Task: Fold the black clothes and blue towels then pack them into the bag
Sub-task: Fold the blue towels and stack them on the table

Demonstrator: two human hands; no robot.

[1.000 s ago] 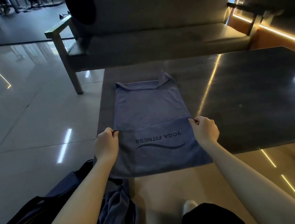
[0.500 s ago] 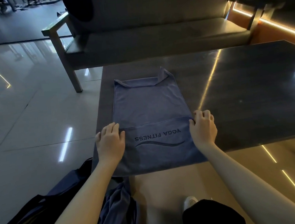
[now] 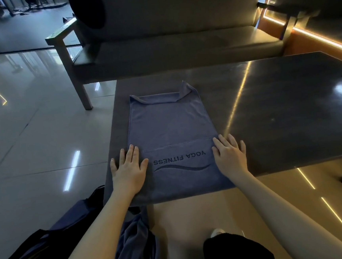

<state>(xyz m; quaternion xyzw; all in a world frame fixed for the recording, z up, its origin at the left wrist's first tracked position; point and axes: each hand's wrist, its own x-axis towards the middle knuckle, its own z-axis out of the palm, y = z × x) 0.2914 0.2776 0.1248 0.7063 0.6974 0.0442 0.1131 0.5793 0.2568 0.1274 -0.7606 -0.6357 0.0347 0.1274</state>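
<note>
Navy bag [image 3: 66, 221] partly behind left forearm [image 3: 96, 235]

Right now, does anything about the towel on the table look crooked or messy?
Yes. On the blue towel, the far edge is rolled over and the far right corner sticks up in a peak instead of lying flat. The rest lies smooth on the table, with the left hand and right hand flat at its side edges.

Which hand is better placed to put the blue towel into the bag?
Probably left: the left hand presses the blue printed towel nearest the dark fabric bag; the right hand lies farther.
</note>
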